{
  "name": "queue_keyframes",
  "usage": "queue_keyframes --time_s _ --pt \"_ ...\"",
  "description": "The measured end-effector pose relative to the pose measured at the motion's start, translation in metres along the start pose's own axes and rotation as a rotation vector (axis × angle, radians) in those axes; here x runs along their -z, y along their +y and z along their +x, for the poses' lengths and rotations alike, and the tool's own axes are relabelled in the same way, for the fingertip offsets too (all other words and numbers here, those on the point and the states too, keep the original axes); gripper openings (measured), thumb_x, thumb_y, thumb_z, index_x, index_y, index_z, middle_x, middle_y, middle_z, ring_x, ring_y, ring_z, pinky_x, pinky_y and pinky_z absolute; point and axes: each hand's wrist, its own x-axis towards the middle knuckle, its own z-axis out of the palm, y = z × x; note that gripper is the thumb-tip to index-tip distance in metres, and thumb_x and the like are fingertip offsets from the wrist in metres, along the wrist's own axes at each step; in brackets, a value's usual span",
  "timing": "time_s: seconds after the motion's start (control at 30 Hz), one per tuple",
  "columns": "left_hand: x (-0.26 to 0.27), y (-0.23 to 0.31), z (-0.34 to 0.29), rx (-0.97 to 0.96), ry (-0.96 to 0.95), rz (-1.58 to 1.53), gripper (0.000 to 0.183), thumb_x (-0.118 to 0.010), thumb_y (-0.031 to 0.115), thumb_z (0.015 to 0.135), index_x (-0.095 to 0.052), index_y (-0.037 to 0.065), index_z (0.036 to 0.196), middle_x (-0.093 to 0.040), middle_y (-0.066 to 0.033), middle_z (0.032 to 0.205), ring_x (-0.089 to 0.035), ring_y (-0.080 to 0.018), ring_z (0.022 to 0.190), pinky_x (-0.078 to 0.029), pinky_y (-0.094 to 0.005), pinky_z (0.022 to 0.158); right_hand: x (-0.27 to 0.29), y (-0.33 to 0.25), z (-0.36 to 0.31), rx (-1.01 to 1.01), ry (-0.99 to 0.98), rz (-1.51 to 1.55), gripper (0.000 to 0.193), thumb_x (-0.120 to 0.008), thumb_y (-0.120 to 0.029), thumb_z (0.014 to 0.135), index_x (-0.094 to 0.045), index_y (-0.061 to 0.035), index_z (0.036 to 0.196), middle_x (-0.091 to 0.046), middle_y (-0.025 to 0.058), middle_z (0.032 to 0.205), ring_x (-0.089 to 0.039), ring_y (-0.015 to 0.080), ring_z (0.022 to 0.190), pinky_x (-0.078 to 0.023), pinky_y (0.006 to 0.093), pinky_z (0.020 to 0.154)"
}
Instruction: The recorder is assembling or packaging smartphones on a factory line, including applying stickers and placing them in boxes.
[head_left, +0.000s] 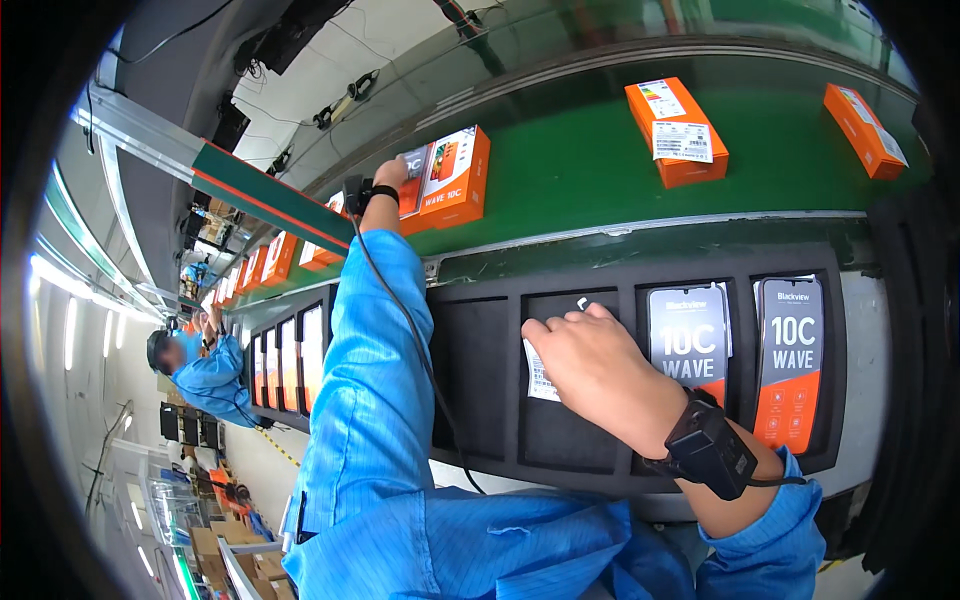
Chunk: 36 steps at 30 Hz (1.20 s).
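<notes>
On the green conveyor, my left hand (390, 178) grips a phone (411, 205) with a grey and orange front film. The phone is beside an open-faced orange phone box (457, 175), partly covered by my hand. My right hand (590, 355) has its fingers curled down over a compartment of the black foam tray (475, 455). A white printed label sheet (541, 385) sticks out from under these fingers. Two phones with the same grey and orange film, a nearer phone (688, 335) and a farther phone (790, 360), lie in compartments to the right.
Orange boxes with white labels, one upright box (685, 145) and another box (865, 130), stand on the conveyor (560, 140) to the right. A metal-and-green bar (270, 210) crosses at left. Beyond it, a co-worker (205, 370) in blue stands by another tray. A cable runs along my left arm.
</notes>
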Motion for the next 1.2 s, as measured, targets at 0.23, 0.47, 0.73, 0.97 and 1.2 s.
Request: queue_keyframes --time_s 0.23,0.47,0.73,0.97,1.2 --pt "0.065 -0.053 -0.049 0.285 0.112 -0.368 0.075 -0.023 0.055 0.094 -0.054 -0.006 0.123 -0.048 -0.0279 0.131 -0.042 -0.0352 0.130 -0.030 -0.0418 0.108 -0.002 -0.025 0.005 0.156 0.128 0.058 0.011 -0.057 -0.001 0.077 -0.057 -0.0036 0.089 -0.063 0.0089 0.073 -0.064 0.0253 0.077 -0.046 0.0398 0.082" --pt "0.047 -0.033 -0.046 0.221 0.122 -0.430 0.083 -0.027 0.064 0.090 -0.051 -0.006 0.127 -0.049 -0.0290 0.130 -0.042 -0.0375 0.129 -0.032 -0.0398 0.107 0.003 -0.039 0.013 0.115 -0.038 0.013 0.028 -0.071 -0.011 0.075 -0.055 -0.0045 0.098 -0.064 0.0090 0.084 -0.062 0.0249 0.087 -0.042 0.0373 0.079" --pt "0.048 0.127 -0.134 -0.107 0.088 0.022 0.094 -0.064 0.065 0.069 -0.037 0.012 0.141 -0.046 -0.0224 0.133 -0.046 -0.0372 0.124 -0.042 -0.0457 0.097 0.002 -0.024 0.009 0.111 -0.022 0.013 0.030 -0.071 -0.011 0.075 -0.053 -0.0043 0.098 -0.064 0.0101 0.085 -0.062 0.0266 0.088 -0.042 0.0381 0.080" --pt "0.050 0.117 -0.168 -0.335 0.178 -0.242 0.070 -0.069 0.037 0.066 -0.052 0.017 0.131 -0.041 -0.0138 0.143 -0.041 -0.0376 0.128 -0.037 -0.0453 0.104 0.003 -0.029 0.009 0.114 -0.060 0.002 0.030 -0.071 -0.012 0.076 -0.053 -0.0042 0.098 -0.064 0.0107 0.086 -0.062 0.0265 0.089 -0.043 0.0378 0.081" --pt "0.111 0.064 -0.115 -0.197 0.421 -0.249 0.073 -0.069 0.043 0.065 -0.050 0.029 0.133 -0.044 -0.0070 0.141 -0.042 -0.0375 0.124 -0.037 -0.0557 0.097 0.009 -0.027 0.001 0.123 -0.037 0.059 0.028 -0.069 -0.008 0.076 -0.053 -0.0024 0.099 -0.063 0.0121 0.088 -0.062 0.0288 0.090 -0.047 0.0397 0.081"
